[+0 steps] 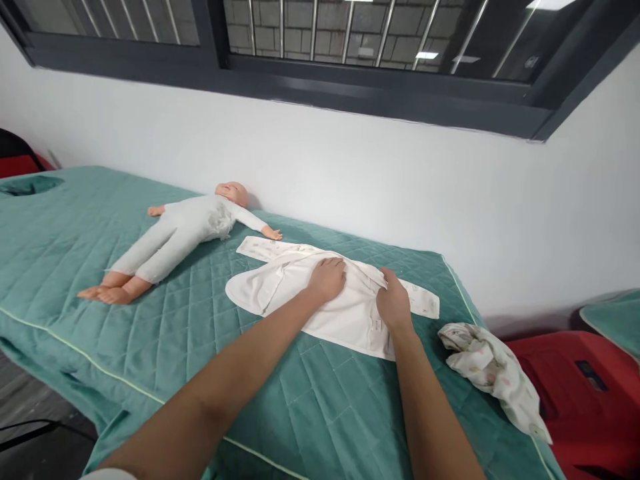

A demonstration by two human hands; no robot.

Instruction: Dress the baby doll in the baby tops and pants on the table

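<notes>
- White long-sleeved cloth baby garment [345,327] with small-printed sleeves: spread out toward the far right corner of the green quilted fabric bed cover [320,400]
- Left hand [327,279]: laid on the garment's middle, fingers bent; whether it grips the cloth, I cannot tell
- Right hand [394,301]: pinching the garment's fold beside one sleeve
- White-bodied doll with plastic head, hands and feet [193,223]: lying near the far edge
- Crumpled white printed cloth [493,373]: at the right edge
</notes>
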